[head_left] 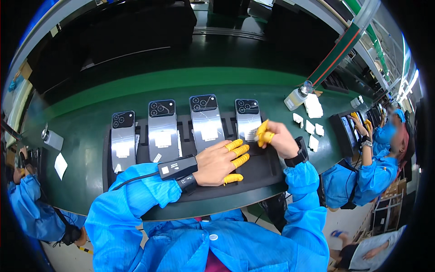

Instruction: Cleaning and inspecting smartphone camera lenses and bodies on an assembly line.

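Several grey smartphones stand in a row, camera ends away from me, in a black foam tray (263, 174): a leftmost phone (123, 137), a second phone (162, 124), a third phone (207, 121) and a rightmost phone (247, 119). Each back carries a white label. My left hand (215, 165), with yellow finger cots, lies palm down with fingers spread over the tray, covering the third phone's near end. Beside the rightmost phone's label, my right hand (280, 139) has its yellow-covered fingers pinched together. What they hold, if anything, is hidden.
White crumpled wipes (310, 127) and a pump bottle (297, 97) lie right of the tray on the green table (81, 131). At left are another bottle (52, 139) and a white sheet (60, 166). A co-worker (378, 167) handles a device at right; another person (34, 204) sits left.
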Tool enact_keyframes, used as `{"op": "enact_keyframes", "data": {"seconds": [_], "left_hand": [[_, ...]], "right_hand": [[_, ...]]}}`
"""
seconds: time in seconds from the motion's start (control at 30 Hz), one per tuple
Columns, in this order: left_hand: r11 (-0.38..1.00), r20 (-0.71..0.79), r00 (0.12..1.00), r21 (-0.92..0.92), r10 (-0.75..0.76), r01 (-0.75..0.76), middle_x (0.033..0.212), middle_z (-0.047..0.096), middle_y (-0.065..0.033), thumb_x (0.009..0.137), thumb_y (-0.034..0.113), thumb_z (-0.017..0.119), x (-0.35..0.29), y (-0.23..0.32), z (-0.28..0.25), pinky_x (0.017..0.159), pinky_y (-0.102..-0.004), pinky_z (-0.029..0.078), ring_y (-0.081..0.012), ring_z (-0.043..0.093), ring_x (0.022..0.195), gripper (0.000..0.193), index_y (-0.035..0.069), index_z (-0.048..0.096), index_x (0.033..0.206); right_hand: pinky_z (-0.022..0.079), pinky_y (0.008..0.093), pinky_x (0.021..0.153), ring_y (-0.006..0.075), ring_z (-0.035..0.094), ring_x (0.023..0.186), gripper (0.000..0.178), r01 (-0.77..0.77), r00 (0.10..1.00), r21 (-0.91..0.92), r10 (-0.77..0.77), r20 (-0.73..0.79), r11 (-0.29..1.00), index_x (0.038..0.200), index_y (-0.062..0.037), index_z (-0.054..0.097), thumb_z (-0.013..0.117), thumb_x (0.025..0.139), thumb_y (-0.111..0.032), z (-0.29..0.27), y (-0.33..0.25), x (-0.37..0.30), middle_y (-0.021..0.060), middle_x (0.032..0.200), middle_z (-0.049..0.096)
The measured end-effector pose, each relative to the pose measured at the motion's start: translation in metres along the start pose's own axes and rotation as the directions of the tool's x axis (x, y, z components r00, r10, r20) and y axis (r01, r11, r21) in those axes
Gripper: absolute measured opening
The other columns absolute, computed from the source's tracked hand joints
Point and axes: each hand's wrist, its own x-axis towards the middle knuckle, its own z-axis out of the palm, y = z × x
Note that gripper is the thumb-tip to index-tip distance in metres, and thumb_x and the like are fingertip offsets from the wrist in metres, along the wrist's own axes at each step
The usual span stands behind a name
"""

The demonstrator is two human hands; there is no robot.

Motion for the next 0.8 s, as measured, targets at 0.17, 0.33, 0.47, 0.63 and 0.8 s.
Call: {"op": "enact_keyframes", "data": {"seconds": [0.17,0.33,0.47,0.63,0.8], "left_hand": [[0.998,0.024,0.999,-0.047,-0.03,0.031,0.144,0.046,-0.0181,0.092,0.06,0.047,0.0,0.003,0.005,0.113,-0.045,0.031,-0.0362,0.039,0.136,0.073,0.002,0.051,0.135],[0.984,0.152,0.988,-0.179,0.006,0.021,0.137,0.048,-0.0223,0.088,0.052,0.058,-0.016,0.023,-0.013,0.105,-0.0449,0.041,-0.0385,0.047,0.128,0.071,0.0,0.049,0.136],[0.953,-0.03,0.976,-0.214,0.215,-0.216,0.129,0.054,-0.0199,0.09,0.041,0.059,-0.035,0.047,-0.034,0.103,-0.0428,0.042,-0.0339,0.053,0.12,0.059,0.001,0.051,0.132],[0.935,0.007,0.976,-0.289,0.218,-0.206,0.117,0.06,-0.016,0.089,0.039,0.06,-0.062,0.039,-0.06,0.099,-0.0391,0.042,-0.0293,0.057,0.11,0.051,0.001,0.057,0.123],[0.973,0.12,0.991,-0.227,0.061,-0.033,0.115,0.063,-0.0165,0.091,0.038,0.061,-0.061,0.013,-0.076,0.095,-0.0377,0.046,-0.0293,0.059,0.111,0.047,0.001,0.06,0.12]], "right_hand": [[0.048,0.0249,0.066,0.013,0.06,0.072,0.004,0.557,0.801,0.145,-0.484,-0.351,0.818,0.088,-0.0035,0.059,0.057,0.085,-0.005,-0.003,-0.062,-0.001,0.0045,0.083,0.062],[0.052,0.0397,0.066,0.0316,0.061,0.071,0.014,0.641,0.71,-0.604,-0.666,0.23,0.474,0.079,0.0021,0.057,0.065,0.074,-0.008,0.092,-0.074,0.021,0.0159,0.078,0.06],[0.052,0.0454,0.071,0.0394,0.06,0.084,0.017,0.561,0.812,-0.703,-0.456,0.363,0.438,0.081,0.0025,0.059,0.066,0.069,-0.008,0.119,-0.046,0.028,0.0212,0.087,0.058],[0.05,0.0449,0.08,0.0373,0.058,0.088,0.019,0.571,0.8,-0.759,-0.419,0.429,0.313,0.083,0.002,0.062,0.064,0.066,-0.006,0.127,-0.04,0.022,0.021,0.09,0.057],[0.051,0.0402,0.071,0.0335,0.063,0.076,0.012,0.49,0.871,-0.604,-0.384,0.308,0.628,0.08,-0.0009,0.063,0.064,0.073,-0.01,0.109,-0.035,0.045,0.016,0.081,0.064]]}}
